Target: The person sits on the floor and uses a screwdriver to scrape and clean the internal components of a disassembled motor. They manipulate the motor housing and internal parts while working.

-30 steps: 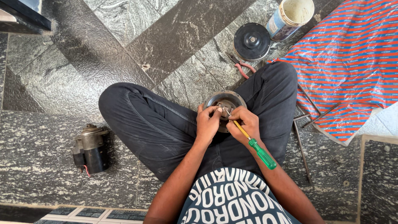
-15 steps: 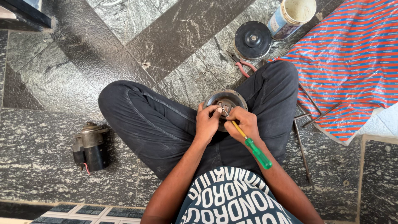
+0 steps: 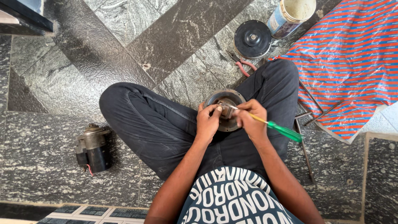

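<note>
Since the earlier frame the screwdriver (image 3: 277,127) has shifted little; its green handle tilts slightly lower and the hands sit as before on the round metal housing (image 3: 226,108), which rests in my lap between the crossed legs. My left hand (image 3: 208,121) is closed on the housing's near rim, thumb pressed against the small block at its centre. My right hand (image 3: 250,119) is clamped around the screwdriver shaft, its tip set into that central block. I judge the work as mid-course: the housing lies open, the tool is engaged, and I cannot tell whether any fastener is out. Beyond the right knee, red-handled pliers (image 3: 240,63) lie on the stone floor (image 3: 62,83), beside a black round cover (image 3: 253,38). A cylindrical tub (image 3: 290,15), cream inside with a blue printed wrap, stands behind it. A red-and-blue striped plastic sheet (image 3: 352,62) covers the floor to the right, thin metal rods (image 3: 309,120) at its edge. To the left, well apart, lies a small dark motor unit (image 3: 93,148).
</note>
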Demonstrator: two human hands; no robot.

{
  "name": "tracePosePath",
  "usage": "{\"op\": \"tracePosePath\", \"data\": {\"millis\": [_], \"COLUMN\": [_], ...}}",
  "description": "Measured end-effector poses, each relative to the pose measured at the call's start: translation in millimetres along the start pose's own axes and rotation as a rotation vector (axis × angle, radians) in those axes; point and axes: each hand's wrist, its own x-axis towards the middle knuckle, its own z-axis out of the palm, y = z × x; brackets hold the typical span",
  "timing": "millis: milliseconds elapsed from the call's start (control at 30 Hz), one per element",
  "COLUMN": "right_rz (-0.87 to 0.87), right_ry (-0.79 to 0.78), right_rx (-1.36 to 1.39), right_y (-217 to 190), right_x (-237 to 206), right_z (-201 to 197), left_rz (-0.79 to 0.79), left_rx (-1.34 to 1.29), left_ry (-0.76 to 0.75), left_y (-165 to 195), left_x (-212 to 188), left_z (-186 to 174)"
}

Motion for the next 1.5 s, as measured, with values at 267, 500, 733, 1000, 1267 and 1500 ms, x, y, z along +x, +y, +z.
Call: {"op": "tracePosePath", "data": {"millis": [267,500,733,1000,1267,1500], "right_rz": [-0.488,-0.586,-0.423,-0.49,-0.169,-0.117], "right_ry": [-0.076,-0.146,-0.089,-0.107,0.034,0.018], "right_rx": [-0.541,-0.642,-0.482,-0.503,-0.095,-0.109], "right_y": [-23.7,-33.7,-18.2,-0.3,2.4,1.9], "right_x": [-14.3,-14.3,-10.3,-9.6,1.0,1.6], "right_z": [24.3,32.9,20.4,12.3,6.6,8.9], "left_rz": [0.089,-0.02,0.022,0.05,0.286,0.421], "left_rx": [0.04,-0.039,0.02,0.042,0.216,0.817], "left_ry": [0.04,0.007,0.016,0.023,-0.084,-0.147], "left_y": [-4.0,-0.2,1.5,1.7,10.3,40.5], "left_x": [-0.1,-1.5,-2.5,-2.8,-14.1,-39.6], "left_z": [2.5,2.4,1.5,2.0,-21.0,-35.9]}}
